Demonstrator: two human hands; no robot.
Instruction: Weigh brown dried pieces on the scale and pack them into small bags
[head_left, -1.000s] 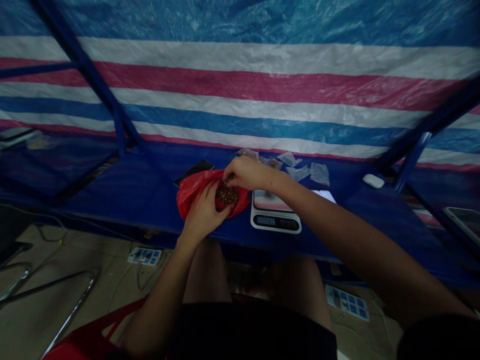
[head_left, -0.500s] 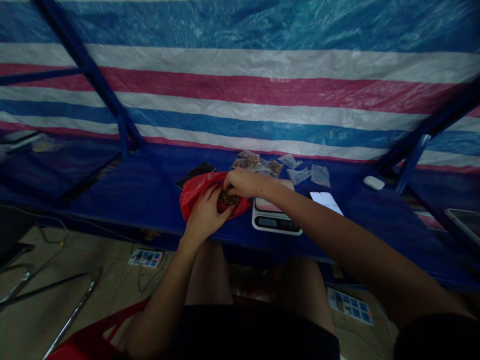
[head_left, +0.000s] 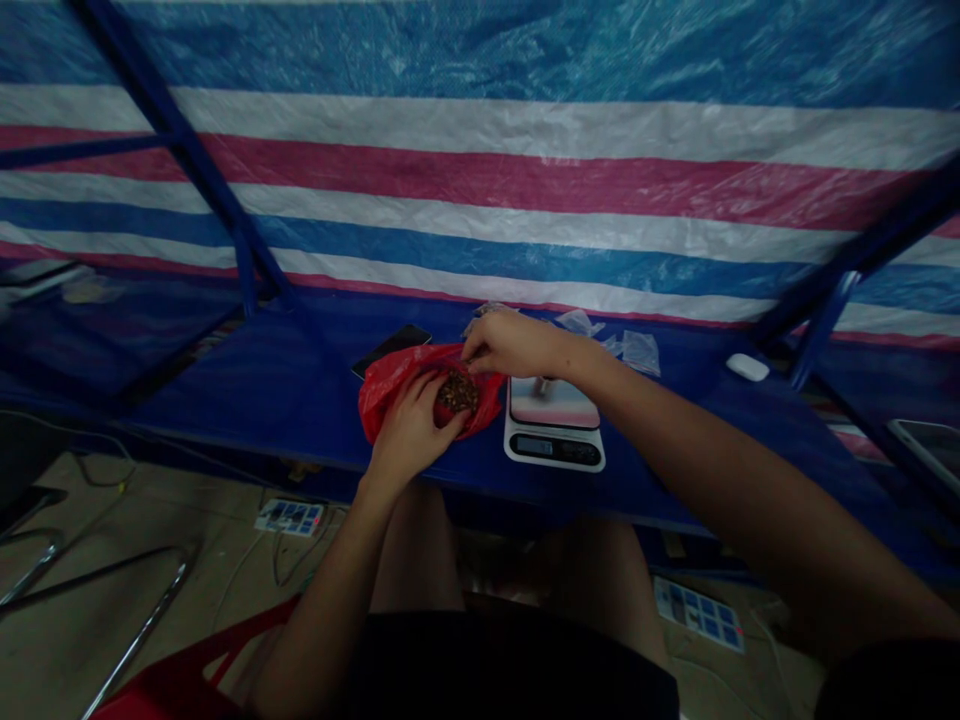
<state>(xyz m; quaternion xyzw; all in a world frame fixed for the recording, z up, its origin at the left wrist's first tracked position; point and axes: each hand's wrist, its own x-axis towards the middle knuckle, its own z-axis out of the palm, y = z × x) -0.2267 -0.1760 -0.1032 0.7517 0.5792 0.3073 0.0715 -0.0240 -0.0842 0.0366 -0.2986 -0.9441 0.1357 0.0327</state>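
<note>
A red plastic bag (head_left: 379, 385) lies on the blue table, its mouth open on a heap of small brown and yellowish pieces (head_left: 456, 392). My left hand (head_left: 415, 420) grips the bag's near side, fingers and thumb curved around the opening. Over the bag's right rim is my right hand (head_left: 510, 348), its fingertips pinched together; whatever is between them is too small to make out. Just right of the bag stands a white digital scale (head_left: 555, 445) with a lit display. My right wrist passes over its far edge.
Small clear bags (head_left: 641, 352) lie behind the scale, some partly hidden by my right hand. A dark phone (head_left: 394, 345) lies behind the red bag. A white mouse (head_left: 748, 367) is at the right. Power strips (head_left: 291, 517) are on the floor.
My right hand has lifted out of the bag's mouth and shifted up and right, uncovering the brown pieces and more of the scale's plate. My left hand stays on the bag.
</note>
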